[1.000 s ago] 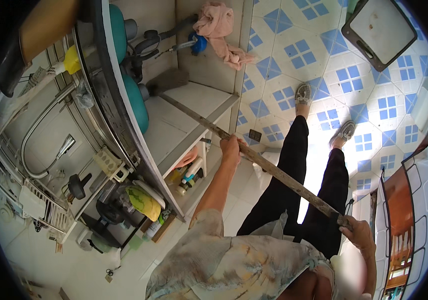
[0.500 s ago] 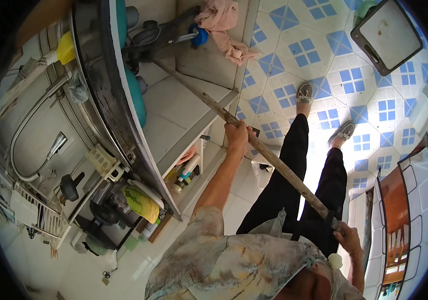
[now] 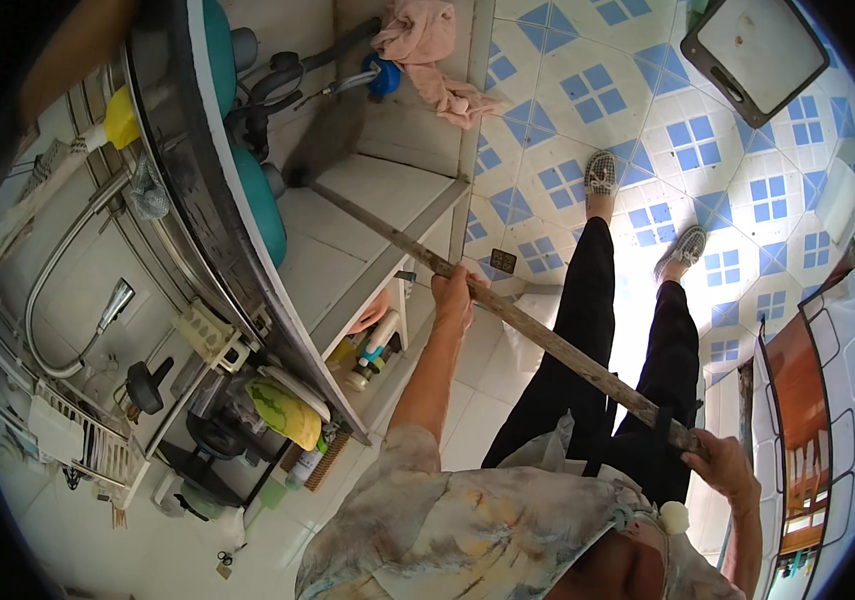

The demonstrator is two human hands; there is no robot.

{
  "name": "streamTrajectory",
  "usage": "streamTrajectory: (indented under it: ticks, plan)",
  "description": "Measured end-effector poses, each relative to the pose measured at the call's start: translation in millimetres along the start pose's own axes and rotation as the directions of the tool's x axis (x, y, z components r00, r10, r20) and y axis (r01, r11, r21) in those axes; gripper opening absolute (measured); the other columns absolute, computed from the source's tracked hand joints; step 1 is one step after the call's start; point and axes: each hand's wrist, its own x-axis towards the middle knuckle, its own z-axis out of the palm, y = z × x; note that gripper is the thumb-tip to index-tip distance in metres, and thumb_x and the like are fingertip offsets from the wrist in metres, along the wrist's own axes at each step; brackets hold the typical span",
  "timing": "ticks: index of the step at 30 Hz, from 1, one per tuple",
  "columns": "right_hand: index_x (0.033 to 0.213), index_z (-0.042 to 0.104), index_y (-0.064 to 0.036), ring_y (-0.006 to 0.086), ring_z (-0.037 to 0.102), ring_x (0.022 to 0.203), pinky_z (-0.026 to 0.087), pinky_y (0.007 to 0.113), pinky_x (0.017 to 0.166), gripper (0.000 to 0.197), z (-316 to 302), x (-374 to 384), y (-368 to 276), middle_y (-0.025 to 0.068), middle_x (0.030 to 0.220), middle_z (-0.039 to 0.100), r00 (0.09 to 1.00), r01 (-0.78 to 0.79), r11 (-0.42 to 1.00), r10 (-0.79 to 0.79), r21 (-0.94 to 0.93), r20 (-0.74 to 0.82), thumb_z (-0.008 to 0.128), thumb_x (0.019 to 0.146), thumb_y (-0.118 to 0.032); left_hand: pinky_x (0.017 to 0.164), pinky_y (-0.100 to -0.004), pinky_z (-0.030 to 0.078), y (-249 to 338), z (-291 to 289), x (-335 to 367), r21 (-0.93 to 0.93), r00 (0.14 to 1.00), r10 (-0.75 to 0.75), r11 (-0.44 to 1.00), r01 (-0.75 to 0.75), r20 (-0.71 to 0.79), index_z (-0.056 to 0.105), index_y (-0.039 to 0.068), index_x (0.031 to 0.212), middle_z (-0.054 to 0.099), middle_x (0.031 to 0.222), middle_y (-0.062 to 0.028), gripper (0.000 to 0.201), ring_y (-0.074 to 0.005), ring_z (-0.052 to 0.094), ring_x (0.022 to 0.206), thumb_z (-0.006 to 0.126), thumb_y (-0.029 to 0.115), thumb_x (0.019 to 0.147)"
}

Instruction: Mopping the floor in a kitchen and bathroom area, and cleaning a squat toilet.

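Observation:
A long wooden pole [image 3: 568, 352] slants across in front of me, from the upper left to my right hip. My left hand [image 3: 454, 298] is closed round its middle. At the near end my right hand [image 3: 723, 466] grips it, beside a dark band on the wood. The pole's far end reaches into the open space under the sink counter and meets a dark, blurred patch [image 3: 333, 140], perhaps a broom head; its shape is unclear. Grey hoses [image 3: 293, 75] and a blue round fitting [image 3: 382, 76] are close to that end.
A pink cloth [image 3: 418, 35] hangs over the low cabinet wall [image 3: 460, 110]. The counter edge [image 3: 238, 200] runs along my left, with a faucet [image 3: 116, 303] and a yellow-green sponge-like item [image 3: 284, 412] beyond. A cutting board [image 3: 758, 55] and a floor drain [image 3: 504, 261] are ahead.
The pole has been drawn back toward me, its far end now farther from the hoses. My right hand has moved right with it. My left hand has shifted slightly left and down.

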Motion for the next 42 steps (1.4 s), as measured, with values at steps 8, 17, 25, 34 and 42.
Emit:
streamTrajectory:
  ticks: [8,17,25,34,42]
  plan:
    - [0.113,0.063,-0.0070,0.0332,0.069,0.069,0.054,0.037,0.062,0.039,9.2,-1.3,13.8,0.0185,0.073,0.067,0.999,-0.032,0.996,0.034,0.084,-0.026,0.074,0.078,-0.023,0.054,-0.0364,0.055,17.5,33.5,-15.1,-0.024,0.995,-0.007,1.000,0.005,-0.098,0.044,-0.006,0.092,0.052,0.074,-0.0112,0.015,-0.0192,0.056,0.060,0.051,0.008,0.093]
    - [0.116,0.061,-0.0062,0.0304,0.070,0.073,0.053,0.036,0.065,0.041,63.0,-4.5,34.7,0.0184,0.076,0.068,0.996,0.041,0.959,-0.017,0.282,-0.086,0.072,0.080,-0.025,0.049,-0.0333,0.055,50.3,46.3,-24.8,0.194,0.996,0.083,0.978,-0.075,-0.037,0.042,-0.008,0.102,0.053,0.076,-0.0108,0.019,-0.0178,0.057,0.056,0.050,0.006,0.094]
    - [0.117,0.058,-0.0034,0.0341,0.069,0.074,0.052,0.038,0.067,0.036,58.3,33.2,5.8,0.0212,0.078,0.067,0.995,-0.093,0.972,0.098,0.216,-0.011,0.064,0.086,-0.020,0.047,-0.0377,0.053,34.7,73.0,55.0,0.196,0.991,0.121,0.975,-0.107,-0.058,0.044,-0.005,0.095,0.054,0.069,-0.0132,0.013,-0.0200,0.055,0.049,0.048,0.007,0.092]
    - [0.112,0.057,-0.0043,0.0381,0.068,0.075,0.052,0.040,0.066,0.028,58.4,34.6,-8.4,0.0226,0.080,0.067,0.973,-0.219,0.923,0.183,0.315,0.139,0.060,0.090,-0.021,0.050,-0.0364,0.052,-12.0,64.4,105.2,0.520,0.945,0.327,0.803,-0.292,0.025,0.034,-0.020,0.099,0.058,0.075,-0.0218,0.033,-0.0251,0.063,0.056,0.050,0.006,0.086]
    - [0.109,0.060,-0.0071,0.0423,0.065,0.082,0.053,0.044,0.065,0.026,59.9,6.5,-42.7,0.0222,0.080,0.067,0.997,-0.073,0.961,0.065,0.267,0.037,0.066,0.086,-0.018,0.046,-0.0371,0.049,-52.1,-4.2,87.5,0.274,0.994,-0.036,0.960,0.062,-0.099,0.049,-0.004,0.081,0.054,0.064,-0.0114,0.017,-0.0216,0.053,0.046,0.053,0.010,0.089]
